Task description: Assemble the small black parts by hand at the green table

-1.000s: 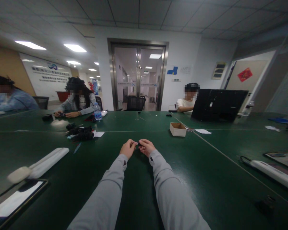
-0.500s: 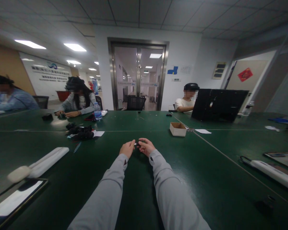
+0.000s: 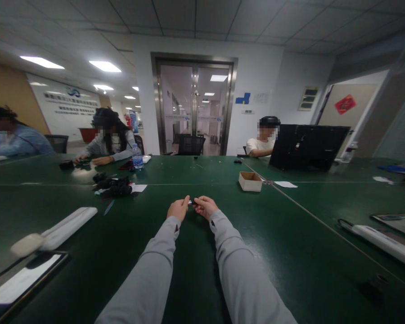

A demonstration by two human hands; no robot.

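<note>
Between my fingertips, above the green table, is a small black-and-silver piece; it is too small for me to tell its kind. My left hand is closed, thumb and fingers pinching the silver end. My right hand pinches the black end, its other fingers curled in. The fingers hide most of the piece. Beyond my right hand stands a small open box, whose inside I see only in part.
Black gear lies in a heap at the left, with a blue-tipped pen-like item by it. A white power strip and a phone are nearer. A water bottle and a monitor stand farther back. Several people sit around the table.
My hands have barely moved; the left has shifted slightly left, and a little more of the silver end shows between them. At the far left, a person's hand has moved slightly left.
</note>
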